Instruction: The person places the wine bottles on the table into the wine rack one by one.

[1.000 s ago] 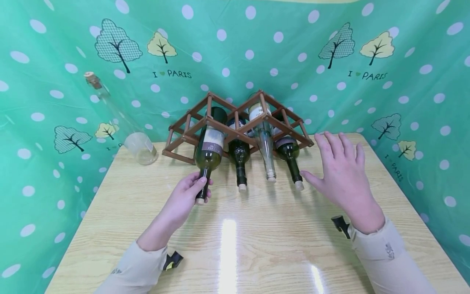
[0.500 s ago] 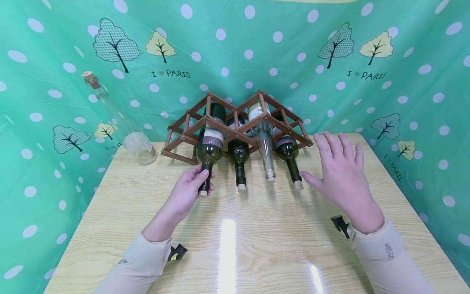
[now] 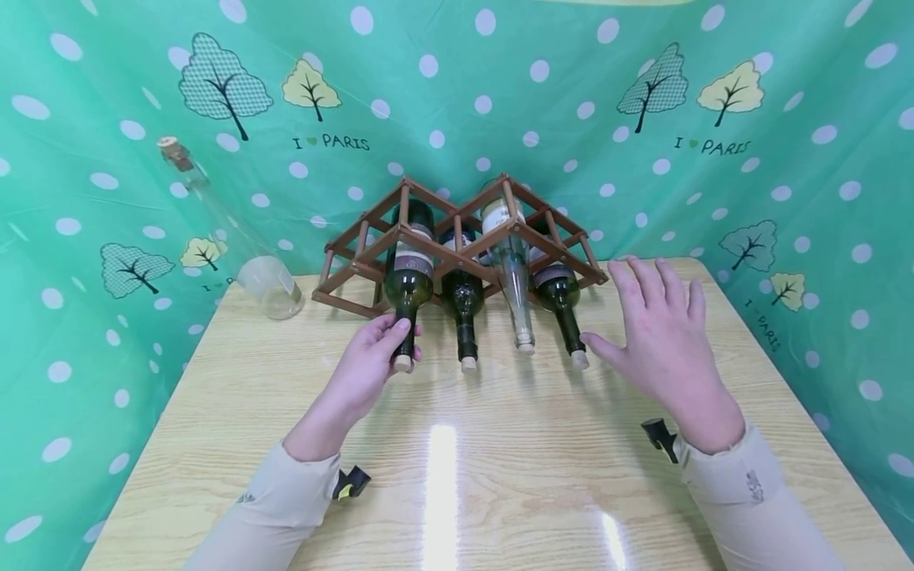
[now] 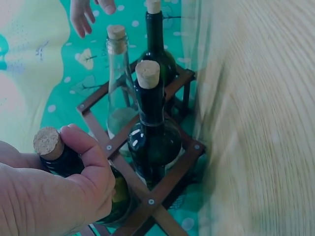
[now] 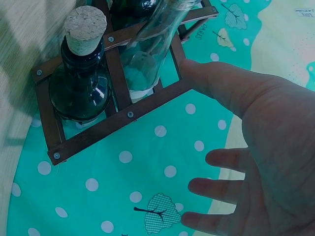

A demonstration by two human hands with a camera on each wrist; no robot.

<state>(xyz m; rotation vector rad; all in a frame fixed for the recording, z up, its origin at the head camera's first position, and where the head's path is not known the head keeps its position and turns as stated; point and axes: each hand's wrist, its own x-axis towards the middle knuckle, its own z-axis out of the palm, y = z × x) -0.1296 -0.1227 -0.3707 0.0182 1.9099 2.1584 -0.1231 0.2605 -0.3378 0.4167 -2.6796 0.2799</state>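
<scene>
L hand [image 3: 364, 365] gripping neck [image 3: 405, 346] of corked green wine btl [image 3: 411, 290], sitting in left half of wooden wine rack [image 3: 462, 262]; body far of it, axis approx near-far, cork [image 3: 403, 363] near. R hand [image 3: 662, 349] hovering off right, fingers spread, holding nothing.

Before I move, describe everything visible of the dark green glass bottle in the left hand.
The dark green glass bottle has a tan cork in its slim neck and a white-and-purple label. It lies neck outward, the leftmost bottle in the brown wooden rack, which partly hides it. The left hand grips its neck.
</scene>
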